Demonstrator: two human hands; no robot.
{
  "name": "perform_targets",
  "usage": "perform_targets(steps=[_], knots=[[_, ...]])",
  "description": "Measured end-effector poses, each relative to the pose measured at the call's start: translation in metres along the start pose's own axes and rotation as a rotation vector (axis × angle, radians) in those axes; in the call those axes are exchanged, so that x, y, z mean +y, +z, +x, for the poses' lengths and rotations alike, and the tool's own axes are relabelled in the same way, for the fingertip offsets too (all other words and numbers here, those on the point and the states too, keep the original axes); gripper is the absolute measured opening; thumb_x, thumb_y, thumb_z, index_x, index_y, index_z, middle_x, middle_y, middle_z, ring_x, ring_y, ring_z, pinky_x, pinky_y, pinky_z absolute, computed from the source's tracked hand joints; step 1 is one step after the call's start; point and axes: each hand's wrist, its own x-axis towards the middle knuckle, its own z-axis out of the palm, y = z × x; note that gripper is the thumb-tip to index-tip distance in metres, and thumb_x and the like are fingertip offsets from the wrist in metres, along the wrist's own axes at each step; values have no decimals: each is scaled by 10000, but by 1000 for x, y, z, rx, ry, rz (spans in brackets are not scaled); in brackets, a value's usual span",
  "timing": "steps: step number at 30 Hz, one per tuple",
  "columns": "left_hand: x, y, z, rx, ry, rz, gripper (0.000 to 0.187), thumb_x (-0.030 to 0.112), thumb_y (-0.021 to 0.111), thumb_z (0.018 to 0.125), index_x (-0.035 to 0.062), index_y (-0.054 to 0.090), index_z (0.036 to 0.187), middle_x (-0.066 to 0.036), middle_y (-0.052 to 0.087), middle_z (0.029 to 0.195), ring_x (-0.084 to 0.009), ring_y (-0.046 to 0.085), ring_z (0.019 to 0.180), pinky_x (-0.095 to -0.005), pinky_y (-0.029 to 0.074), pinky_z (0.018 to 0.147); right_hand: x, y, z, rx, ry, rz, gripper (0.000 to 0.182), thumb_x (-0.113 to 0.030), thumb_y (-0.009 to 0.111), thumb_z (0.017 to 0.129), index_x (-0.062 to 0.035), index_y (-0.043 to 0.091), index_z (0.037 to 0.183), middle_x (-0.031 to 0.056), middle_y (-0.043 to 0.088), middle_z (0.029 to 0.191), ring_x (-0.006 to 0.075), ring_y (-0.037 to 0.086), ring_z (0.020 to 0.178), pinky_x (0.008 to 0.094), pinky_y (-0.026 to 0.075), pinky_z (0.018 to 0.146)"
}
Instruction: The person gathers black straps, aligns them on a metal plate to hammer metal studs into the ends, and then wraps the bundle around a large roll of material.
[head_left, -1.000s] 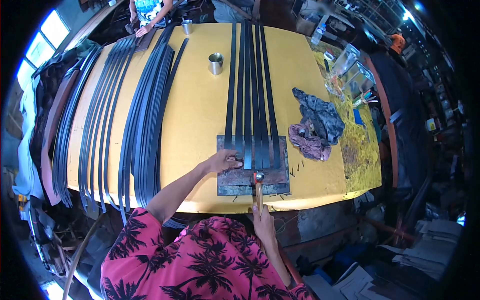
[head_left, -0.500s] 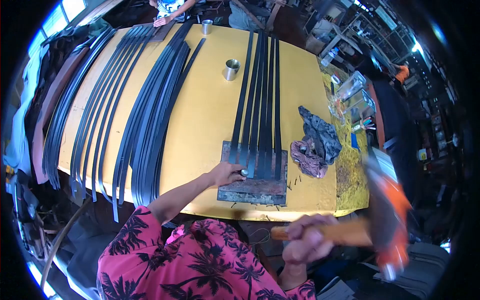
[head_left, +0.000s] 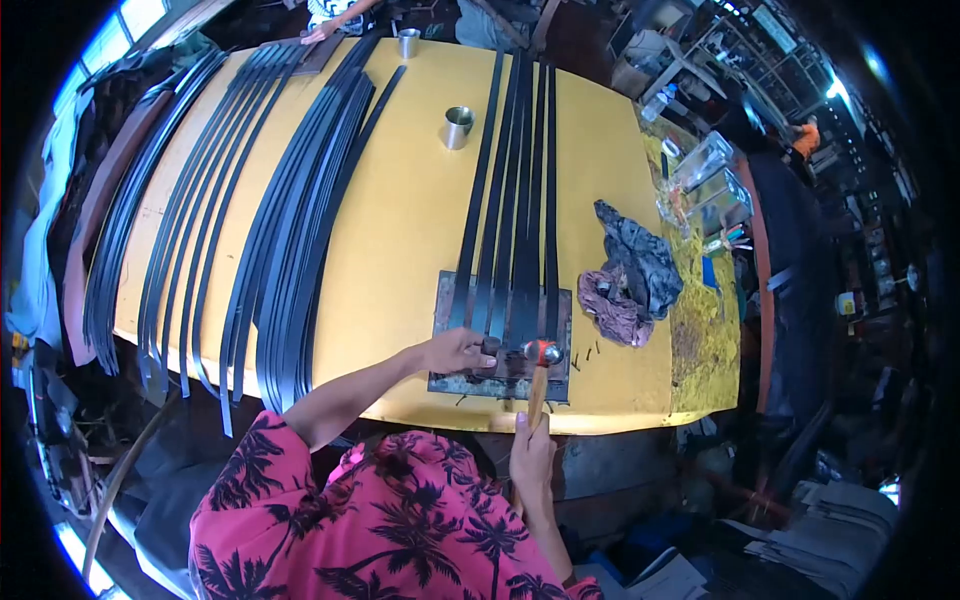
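My left hand (head_left: 456, 350) rests over the dark board (head_left: 445, 383), its fingers closed round a short metal punch (head_left: 490, 346) near the ends of the straps. Several long black straps (head_left: 526, 220) run from the board toward the far side of the yellow table. In my right hand (head_left: 532, 455) is a ball-peen hammer (head_left: 541, 375), gripped by its wooden handle. Its head, painted orange-red with a shiny round face, is over the board, just right of the punch.
Bundles of black straps (head_left: 305, 220) cover the left of the yellow table (head_left: 400, 200). Two metal cups (head_left: 458, 130) stand farther back. A crumpled dark cloth (head_left: 635, 275) lies at the right, near glass containers (head_left: 705, 165). Another person's hand (head_left: 322, 32) is at the far edge.
My right hand has swung the hammer from the lower right inward and left, over the board. My left hand stays at the board with the punch.
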Motion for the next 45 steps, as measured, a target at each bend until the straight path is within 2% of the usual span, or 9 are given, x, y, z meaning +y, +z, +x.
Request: perform_targets(steps=[3,14,19,21,23,25,31,34,45], knots=[[25,-2,19,116,-130,126,357,288,683,912,-2,633,1114,-59,581,675,-130,510,636,-325,424,595,37,1,17,-7,4,-48,410,-389,457,1016,7,497,1113,353,627,857,540,603,874,597,451,705],[21,0,42,119,-116,328,350,295,681,912,-7,634,1081,-114,636,735,-150,561,689,-364,460,644,62,3,26,-140,120,-32,560,-525,502,969,21,521,1094,346,640,872,549,601,922,589,465,737],[43,68,-8,-34,-175,11,355,316,651,955,17,624,1143,-18,594,707,-94,537,670,-297,442,581,55,3,27,-135,120,-18,635,-556,655,862,29,538,1080,326,656,880,510,636,924,533,497,745],[11,81,-5,-10,207,-153,337,315,632,970,33,624,1154,14,578,673,-93,508,586,-291,422,526,57,2,30,-162,157,-30,621,-519,707,834,24,557,1096,310,671,902,483,654,938,501,515,758],[18,71,-11,-10,-6,-249,339,295,640,967,11,616,1152,-11,628,797,-89,551,701,-278,465,620,70,4,31,-118,50,-21,591,-479,735,821,28,557,1068,302,671,880,478,662,910,487,516,729],[55,49,-9,-38,-251,-227,333,269,650,963,-6,606,1145,-19,664,876,-73,573,794,-260,488,692,69,-1,31,-127,45,-20,572,-469,724,835,29,556,1059,304,668,874,478,661,907,490,514,725],[-8,-1,44,165,-19,183,298,236,693,911,10,631,1096,-38,628,759,-119,538,700,-317,454,640,72,3,33,-122,45,-24,480,-434,634,918,25,538,1022,320,645,857,507,632,903,530,491,712],[11,-11,48,146,-143,316,289,225,699,896,7,636,1076,-74,640,789,-151,557,728,-335,467,681,74,3,34,-114,16,-15,453,-427,588,952,17,516,1000,335,631,843,536,607,895,568,474,696],[15,-12,47,119,-108,294,325,260,697,902,8,631,1096,-118,674,887,-194,591,801,-351,474,757,77,6,34,-96,-8,-38,442,-435,542,974,6,514,992,338,630,840,538,599,888,597,467,691]])
